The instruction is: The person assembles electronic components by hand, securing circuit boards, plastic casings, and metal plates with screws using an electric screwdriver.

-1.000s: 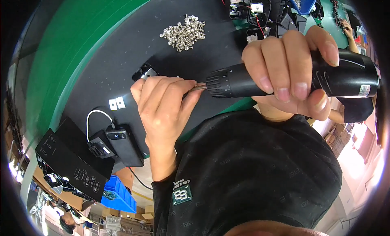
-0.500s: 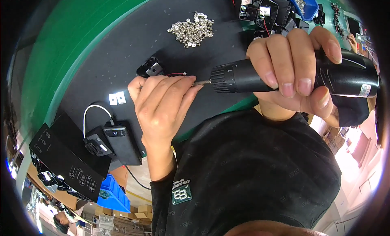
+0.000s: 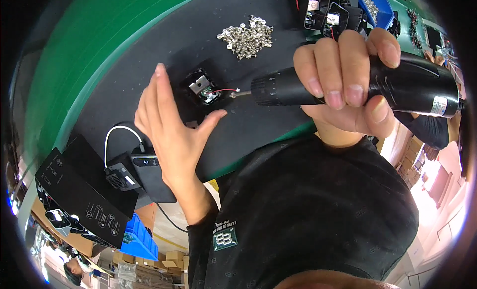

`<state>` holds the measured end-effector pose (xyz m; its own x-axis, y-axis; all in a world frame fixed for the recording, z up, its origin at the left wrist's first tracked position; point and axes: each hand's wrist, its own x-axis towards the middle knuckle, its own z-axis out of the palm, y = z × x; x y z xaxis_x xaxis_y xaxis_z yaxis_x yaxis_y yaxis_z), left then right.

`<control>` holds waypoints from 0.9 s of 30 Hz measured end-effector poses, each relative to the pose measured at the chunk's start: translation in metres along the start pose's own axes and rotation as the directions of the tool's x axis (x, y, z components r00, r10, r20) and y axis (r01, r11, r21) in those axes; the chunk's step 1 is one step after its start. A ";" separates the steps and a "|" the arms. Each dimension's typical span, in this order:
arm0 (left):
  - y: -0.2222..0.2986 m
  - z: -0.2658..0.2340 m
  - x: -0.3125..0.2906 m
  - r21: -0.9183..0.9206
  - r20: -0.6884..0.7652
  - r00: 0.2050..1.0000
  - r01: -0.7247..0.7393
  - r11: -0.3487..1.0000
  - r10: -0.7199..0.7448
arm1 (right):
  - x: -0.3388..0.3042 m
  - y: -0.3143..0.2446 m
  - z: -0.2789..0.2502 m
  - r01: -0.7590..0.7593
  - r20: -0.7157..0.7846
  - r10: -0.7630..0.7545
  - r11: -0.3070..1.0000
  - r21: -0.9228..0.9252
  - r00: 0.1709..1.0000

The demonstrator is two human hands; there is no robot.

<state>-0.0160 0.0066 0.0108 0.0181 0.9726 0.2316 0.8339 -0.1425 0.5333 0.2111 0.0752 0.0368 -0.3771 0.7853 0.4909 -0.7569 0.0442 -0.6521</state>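
My right hand point(image 3: 348, 80) is wrapped round a black electric screwdriver point(image 3: 280, 87), held level with its bit toward the left. At the bit's tip sits a small silver screw point(image 3: 233, 95). My left hand point(image 3: 171, 125) is open, thumb and fingers spread, holding nothing. Beyond its fingers lies a small black plastic housing point(image 3: 203, 86) with a metal plate, a circuit board and a red wire point(image 3: 224, 89) ending in a white connector. The screw is close to that connector; whether they touch I cannot tell.
A pile of silver screws point(image 3: 246, 38) lies farther back on the dark mat point(image 3: 164, 45). More black housings point(image 3: 318, 13) and a blue bin point(image 3: 376, 8) stand at the back right. At left are a power bank point(image 3: 151, 172) with a white cable and a black box point(image 3: 84, 194).
My left hand has let go of the screw at the bit, opened and moved left, uncovering the housing. The screwdriver has shifted slightly left and up.
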 end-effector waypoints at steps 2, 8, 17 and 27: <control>-0.006 0.004 0.000 0.048 0.128 0.992 0.017 0.999 -0.023 | 0.003 0.005 0.004 0.006 -0.007 -0.006 0.999 -0.040 1.000; -0.014 0.020 0.000 -0.036 0.130 0.991 -0.009 0.999 0.014 | 0.016 0.024 0.012 -0.025 0.048 0.033 0.985 -0.172 0.998; -0.007 0.026 0.004 -0.031 0.098 0.995 0.021 0.999 -0.018 | 0.021 0.034 0.020 -0.038 0.021 0.043 0.974 -0.223 0.999; -0.005 0.031 0.006 -0.058 0.036 0.999 0.009 0.998 -0.007 | 0.021 0.040 0.022 -0.043 0.003 0.046 0.953 -0.299 0.999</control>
<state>-0.0030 0.0189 -0.0159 0.0321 0.9796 0.1985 0.8005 -0.1441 0.5818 0.1617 0.0801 0.0337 -0.4128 0.7849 0.4622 -0.5455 0.1933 -0.8155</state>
